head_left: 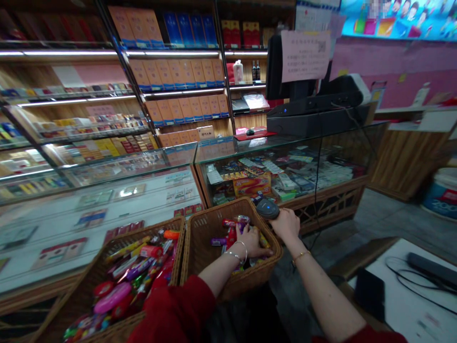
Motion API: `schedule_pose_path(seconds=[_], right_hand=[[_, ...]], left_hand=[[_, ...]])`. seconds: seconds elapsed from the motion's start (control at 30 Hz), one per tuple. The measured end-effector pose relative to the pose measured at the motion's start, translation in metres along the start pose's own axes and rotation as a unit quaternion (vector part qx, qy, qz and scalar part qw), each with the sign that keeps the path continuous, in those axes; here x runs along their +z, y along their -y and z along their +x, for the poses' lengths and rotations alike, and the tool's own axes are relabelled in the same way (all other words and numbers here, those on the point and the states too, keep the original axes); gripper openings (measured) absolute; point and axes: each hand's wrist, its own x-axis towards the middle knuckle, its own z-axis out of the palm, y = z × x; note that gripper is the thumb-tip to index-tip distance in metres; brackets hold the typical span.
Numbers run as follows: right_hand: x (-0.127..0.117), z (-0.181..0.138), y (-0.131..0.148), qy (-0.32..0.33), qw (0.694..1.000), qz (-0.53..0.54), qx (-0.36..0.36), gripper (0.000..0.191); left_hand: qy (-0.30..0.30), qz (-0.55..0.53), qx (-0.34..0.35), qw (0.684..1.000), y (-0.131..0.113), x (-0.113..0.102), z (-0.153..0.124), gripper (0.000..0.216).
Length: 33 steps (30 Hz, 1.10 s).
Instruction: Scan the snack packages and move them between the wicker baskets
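Observation:
My left hand (250, 242), with a bangle at the wrist, reaches into a brown wicker basket (200, 224). Its fingers are spread over small wrapped sweets there, touching red packets (230, 236); a purple tube (218, 241) lies beside them. Above the basket's right rim, my right hand (288, 224) is closed around a dark barcode scanner (267, 208) with a small blue light. A second wicker basket (180, 233) stands to the left, filled with colourful sweets and toys, among them a pink oval piece (113, 298).
Behind the baskets runs a glass display counter (246, 150) carrying a monitor (276, 66). Shelves of boxed goods (178, 71) line the wall. A cable (317, 176) hangs down the counter front. At right, a white table (410, 290) bears a black phone-like slab (370, 291) and cables.

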Motion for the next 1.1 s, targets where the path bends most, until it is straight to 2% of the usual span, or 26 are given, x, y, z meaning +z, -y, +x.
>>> schedule_pose_path(seconds=[0.13,0.4,0.6,0.93,1.1], right_hand=[[-0.002,0.0,-0.002,-0.004,1.0,0.003,-0.001,0.03],[-0.008,-0.001,-0.005,-0.013,1.0,0.003,0.004,0.03],[-0.013,-0.003,0.0,-0.007,1.0,0.004,0.002,0.029],[-0.019,-0.008,0.008,-0.01,1.0,0.002,-0.007,0.029],[-0.021,-0.01,0.007,-0.017,1.0,-0.008,-0.009,0.029]], left_hand=[[-0.063,0.052,0.019,0.996,0.003,-0.006,-0.001,0.062],[-0.098,0.136,0.035,0.985,0.024,-0.031,-0.011,0.028],[-0.15,0.147,-0.031,0.977,0.048,-0.043,-0.018,0.025],[-0.182,0.121,-0.047,0.975,0.062,-0.037,-0.018,0.02],[-0.167,0.105,-0.051,0.979,0.066,-0.04,-0.027,0.024]])
